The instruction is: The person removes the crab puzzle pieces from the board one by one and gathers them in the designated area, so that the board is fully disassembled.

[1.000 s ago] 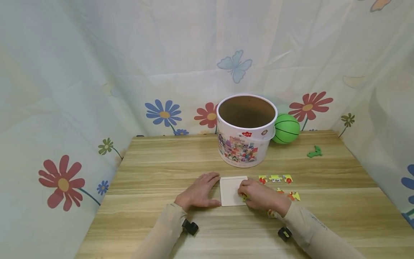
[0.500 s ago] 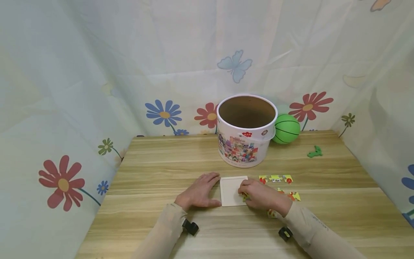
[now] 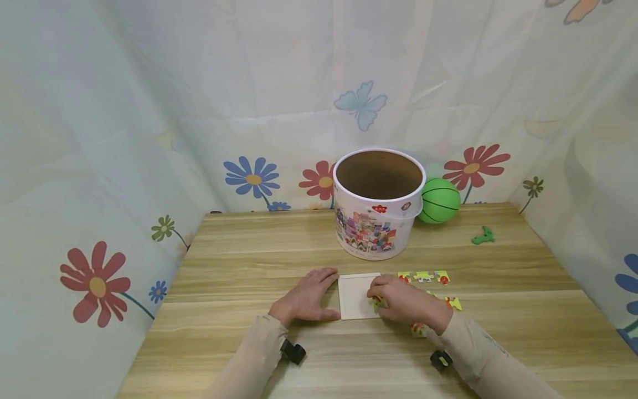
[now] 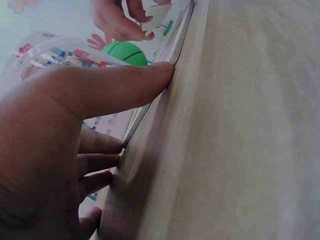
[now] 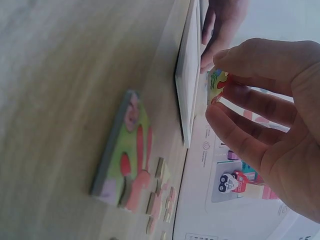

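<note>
A shallow pale puzzle tray with a raised rim lies on the table between both hands. My left hand rests at its left edge, thumb tip at the near corner and fingers stretched along the side. Over the tray's right part, my right hand pinches a jigsaw piece between thumb and fingers. That piece is yellow-green with red and stands tilted in the right wrist view. Several loose jigsaw pieces lie right of the tray, some partly hidden by the right wrist. One corner piece shows close up.
Behind the tray stands a big white bucket with printed pictures and a handle. A green ball sits against its right side. Farther right lies a small green object. A flowered curtain encloses the wooden table.
The head view has tilted slightly, so the background sits a little lower. Both hands keep almost the same place, the right one still pinching the jigsaw piece over the tray.
</note>
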Demonstrator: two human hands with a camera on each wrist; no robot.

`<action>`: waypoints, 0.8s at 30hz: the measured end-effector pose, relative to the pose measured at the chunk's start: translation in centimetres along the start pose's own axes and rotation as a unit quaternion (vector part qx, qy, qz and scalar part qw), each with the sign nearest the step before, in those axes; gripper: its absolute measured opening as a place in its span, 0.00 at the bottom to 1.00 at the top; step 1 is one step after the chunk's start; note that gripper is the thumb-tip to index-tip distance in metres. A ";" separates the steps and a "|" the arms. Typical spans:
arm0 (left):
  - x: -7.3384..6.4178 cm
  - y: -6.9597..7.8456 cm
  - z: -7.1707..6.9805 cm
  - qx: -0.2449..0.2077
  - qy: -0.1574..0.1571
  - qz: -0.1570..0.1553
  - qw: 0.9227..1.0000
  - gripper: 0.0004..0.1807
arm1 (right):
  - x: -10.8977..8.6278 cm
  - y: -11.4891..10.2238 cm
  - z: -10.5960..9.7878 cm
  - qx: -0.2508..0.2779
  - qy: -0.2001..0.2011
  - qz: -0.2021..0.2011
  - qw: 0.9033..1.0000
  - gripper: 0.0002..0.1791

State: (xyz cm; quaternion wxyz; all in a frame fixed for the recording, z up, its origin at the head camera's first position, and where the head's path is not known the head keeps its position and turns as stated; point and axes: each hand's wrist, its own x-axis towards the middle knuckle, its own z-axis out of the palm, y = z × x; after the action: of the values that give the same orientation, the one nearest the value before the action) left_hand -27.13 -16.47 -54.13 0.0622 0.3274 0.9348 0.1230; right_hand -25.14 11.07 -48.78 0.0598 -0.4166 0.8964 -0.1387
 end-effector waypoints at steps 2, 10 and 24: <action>0.0 0.1 0.0 0.000 0.000 0.000 1.000 0.54 | -0.1 0.0 -0.1 0.002 0.002 0.001 1.000 0.16; -0.1 0.0 0.1 -0.005 0.005 0.002 1.000 0.54 | -0.5 0.2 -0.5 0.003 0.000 0.007 1.000 0.16; -0.1 0.1 -0.1 -0.003 0.006 0.005 1.000 0.54 | -2.6 1.6 -0.8 0.012 0.024 0.010 1.000 0.15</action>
State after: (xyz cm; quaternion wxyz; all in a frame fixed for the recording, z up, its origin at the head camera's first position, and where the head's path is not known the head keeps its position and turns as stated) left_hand -27.02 -16.50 -54.04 0.0572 0.3313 0.9330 0.1282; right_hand -24.80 14.20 -48.53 0.0448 -0.4031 0.9001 -0.1592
